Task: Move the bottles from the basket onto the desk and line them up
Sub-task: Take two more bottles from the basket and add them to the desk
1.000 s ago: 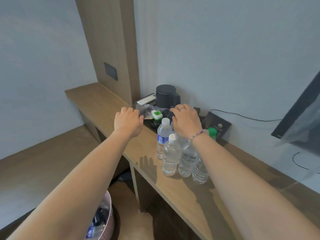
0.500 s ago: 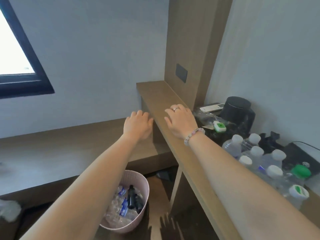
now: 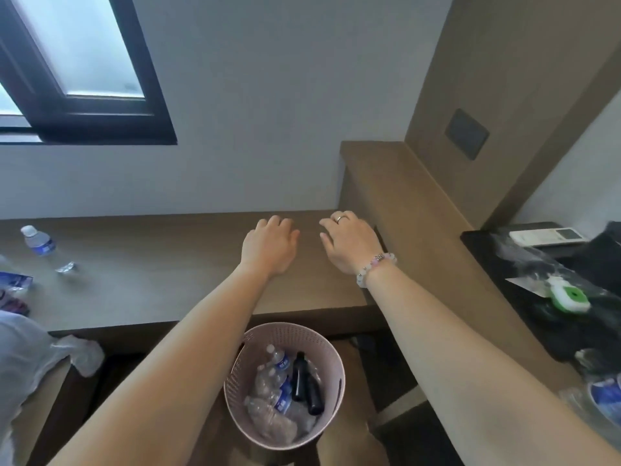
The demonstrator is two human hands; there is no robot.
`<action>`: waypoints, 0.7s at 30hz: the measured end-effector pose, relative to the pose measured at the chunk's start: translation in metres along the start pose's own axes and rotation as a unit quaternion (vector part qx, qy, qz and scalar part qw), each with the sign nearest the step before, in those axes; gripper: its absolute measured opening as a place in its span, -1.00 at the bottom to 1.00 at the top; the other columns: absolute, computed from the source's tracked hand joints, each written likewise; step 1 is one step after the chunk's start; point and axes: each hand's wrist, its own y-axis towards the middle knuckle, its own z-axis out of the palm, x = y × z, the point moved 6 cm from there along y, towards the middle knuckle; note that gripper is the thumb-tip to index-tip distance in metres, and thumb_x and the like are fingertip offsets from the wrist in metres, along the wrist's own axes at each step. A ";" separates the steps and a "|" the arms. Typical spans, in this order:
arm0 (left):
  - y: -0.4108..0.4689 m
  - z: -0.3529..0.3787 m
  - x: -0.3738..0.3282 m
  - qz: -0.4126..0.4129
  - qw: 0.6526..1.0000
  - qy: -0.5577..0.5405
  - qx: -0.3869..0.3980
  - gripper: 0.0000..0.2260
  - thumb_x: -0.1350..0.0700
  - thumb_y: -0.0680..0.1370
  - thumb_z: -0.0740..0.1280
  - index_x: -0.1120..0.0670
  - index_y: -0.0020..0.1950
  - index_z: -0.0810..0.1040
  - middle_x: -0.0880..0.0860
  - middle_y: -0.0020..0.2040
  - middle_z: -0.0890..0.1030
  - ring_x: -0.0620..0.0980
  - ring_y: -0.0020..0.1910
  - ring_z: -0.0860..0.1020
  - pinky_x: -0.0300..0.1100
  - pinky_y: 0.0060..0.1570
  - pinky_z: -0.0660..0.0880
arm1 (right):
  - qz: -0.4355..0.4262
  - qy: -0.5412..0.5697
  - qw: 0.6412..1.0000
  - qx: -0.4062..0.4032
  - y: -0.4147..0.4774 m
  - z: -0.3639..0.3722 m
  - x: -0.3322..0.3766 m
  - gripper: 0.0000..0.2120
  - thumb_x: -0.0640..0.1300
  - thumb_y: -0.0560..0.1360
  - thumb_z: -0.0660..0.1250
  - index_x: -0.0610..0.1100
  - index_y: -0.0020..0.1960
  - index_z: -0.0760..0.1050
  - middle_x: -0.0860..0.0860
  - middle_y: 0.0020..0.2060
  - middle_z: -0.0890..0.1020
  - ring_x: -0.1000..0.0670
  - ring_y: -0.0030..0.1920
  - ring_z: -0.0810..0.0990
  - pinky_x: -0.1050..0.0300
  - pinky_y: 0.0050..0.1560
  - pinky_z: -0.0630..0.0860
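Observation:
A pale pink perforated basket (image 3: 331, 359) stands on the floor below my arms. Inside it lie several clear water bottles (image 3: 276, 388) with blue labels and a dark bottle (image 3: 304, 385). Both arms are stretched forward above the basket. My left hand (image 3: 270, 245) and my right hand (image 3: 351, 242) hover over the low wooden ledge (image 3: 151, 264), fingers loosely curled, holding nothing. The higher wooden desk (image 3: 396, 183) runs along the right. At the lower right edge, blue-labelled bottles (image 3: 605, 401) on that desk are partly cut off.
A black tray (image 3: 497, 264) on the desk holds a white remote (image 3: 546, 235), plastic wrap and a green-and-white item (image 3: 569, 295). One water bottle (image 3: 43, 247) lies on the ledge at the left, near wrappers and a white bag (image 3: 30, 358). A dark-framed window (image 3: 84, 72) is upper left.
The view has swung left and down from the desk's bottle group to the basket. Both empty hands have moved left with it, off the desk and over the low ledge.

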 end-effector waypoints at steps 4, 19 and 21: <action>0.016 0.033 0.041 -0.029 0.999 -0.013 0.031 -0.64 0.00 0.64 0.03 0.14 0.31 0.41 0.11 0.27 0.44 0.15 0.26 0.37 0.01 0.10 0.38 | 0.012 0.036 0.999 0.034 0.023 0.049 0.012 -0.63 -0.06 0.61 0.05 -0.14 0.36 0.37 -0.10 0.28 0.45 -0.10 0.30 0.36 0.01 0.18 0.36; -0.037 0.235 0.147 -0.221 0.951 -0.093 0.193 -0.68 0.01 0.63 0.04 0.10 0.25 0.47 0.11 0.22 0.47 0.14 0.22 0.40 0.00 0.09 0.38 | 0.031 0.135 0.956 0.258 -0.017 0.274 0.007 -0.63 -0.04 0.63 0.01 -0.11 0.34 0.40 -0.07 0.28 0.47 -0.08 0.29 0.39 0.01 0.27 0.35; -0.049 0.273 0.156 -0.239 0.942 -0.100 0.213 -0.68 0.02 0.63 0.05 0.09 0.25 0.47 0.11 0.24 0.47 0.14 0.24 0.40 -0.02 0.14 0.37 | 0.054 0.150 0.943 0.294 -0.035 0.315 0.001 -0.62 -0.01 0.63 0.00 -0.08 0.36 0.38 -0.04 0.31 0.45 -0.05 0.32 0.37 0.04 0.34 0.33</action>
